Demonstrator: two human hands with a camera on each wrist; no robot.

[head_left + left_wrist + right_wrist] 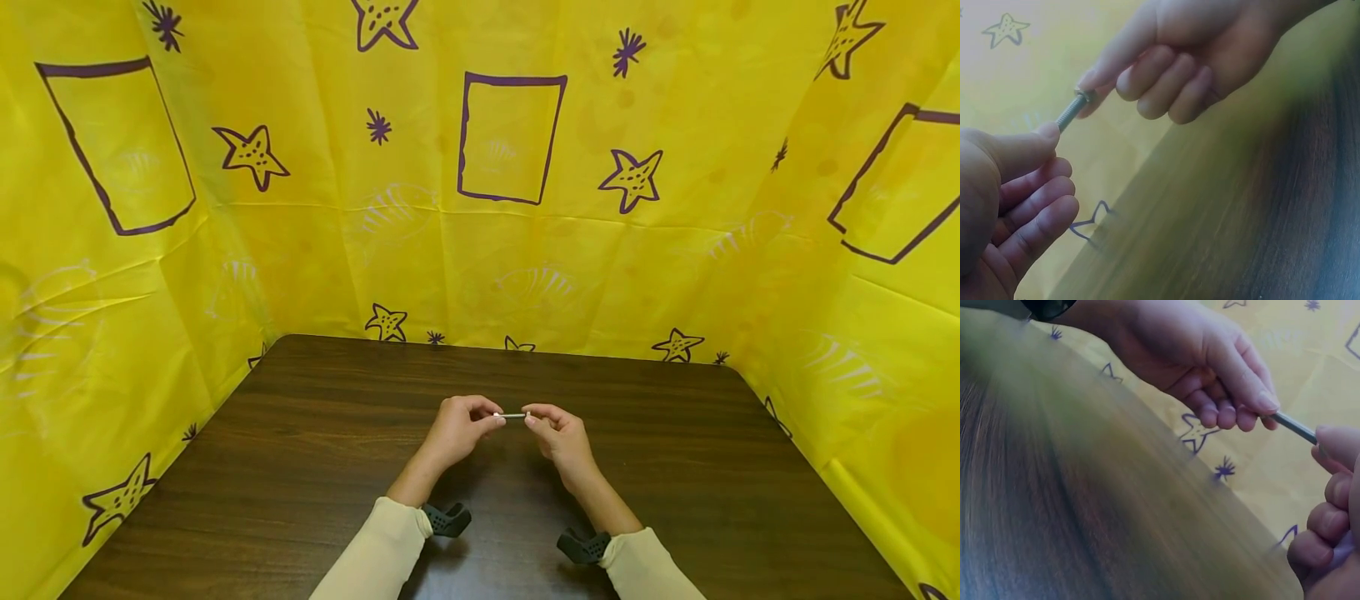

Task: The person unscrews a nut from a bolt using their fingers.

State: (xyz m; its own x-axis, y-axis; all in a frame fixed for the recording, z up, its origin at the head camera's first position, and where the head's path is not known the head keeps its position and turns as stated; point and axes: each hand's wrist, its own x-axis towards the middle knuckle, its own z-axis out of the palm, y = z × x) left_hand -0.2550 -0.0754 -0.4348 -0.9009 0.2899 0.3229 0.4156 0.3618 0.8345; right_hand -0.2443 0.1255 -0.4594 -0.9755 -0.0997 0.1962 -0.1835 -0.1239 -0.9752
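Note:
A thin metal bolt (513,416) is held level above the table, one end in each hand. My left hand (459,429) pinches its left end between thumb and fingertips. Thumb and index finger of my right hand (564,442) pinch the right end, the other fingers curled in. Up close in the left wrist view, the bolt (1070,115) has a threaded shaft, with a wider piece at the right fingertips; whether that is its head or a nut I cannot tell. The right wrist view shows the bare middle of the bolt (1296,427); its ends are covered by fingers.
Below the hands lies a dark wood-grain table (322,467). Yellow cloth (420,250) with purple starfish drawings hangs around its back and sides. Black wrist mounts (448,521) sit at the cuffs of both light sleeves.

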